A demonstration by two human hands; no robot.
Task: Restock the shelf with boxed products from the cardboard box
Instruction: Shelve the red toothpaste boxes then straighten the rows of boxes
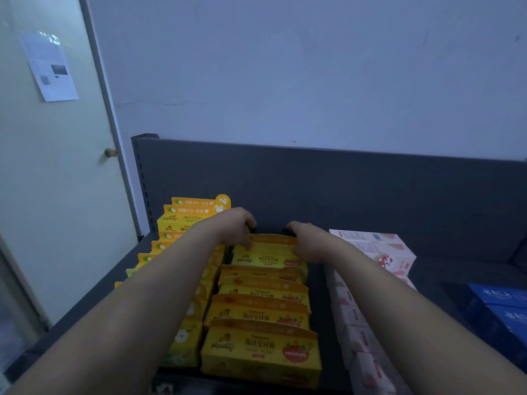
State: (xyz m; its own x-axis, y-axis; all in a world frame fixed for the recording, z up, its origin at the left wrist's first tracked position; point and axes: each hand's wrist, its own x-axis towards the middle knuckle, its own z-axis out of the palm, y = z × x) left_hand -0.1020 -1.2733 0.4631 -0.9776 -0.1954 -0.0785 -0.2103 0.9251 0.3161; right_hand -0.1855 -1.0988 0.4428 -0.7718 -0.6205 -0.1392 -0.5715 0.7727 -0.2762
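Observation:
A row of orange-yellow toothpaste boxes runs front to back down the middle of the dark grey shelf [319, 283]. Both my arms reach to the rearmost box [266, 252] of that row. My left hand [238, 228] grips its left end, thumb on the front edge and fingers curled over the back. My right hand [309, 240] grips its right end the same way. The box sits tilted, top edge leaning back, just short of the shelf's back panel [342, 189]. The cardboard box is not in view.
A row of yellow boxes [188, 215] fills the shelf's left side, partly hidden by my left arm. Pink-white boxes [379, 249] line the right of the orange row. Blue boxes [502, 312] sit at far right. A door with a knob [110, 152] stands left.

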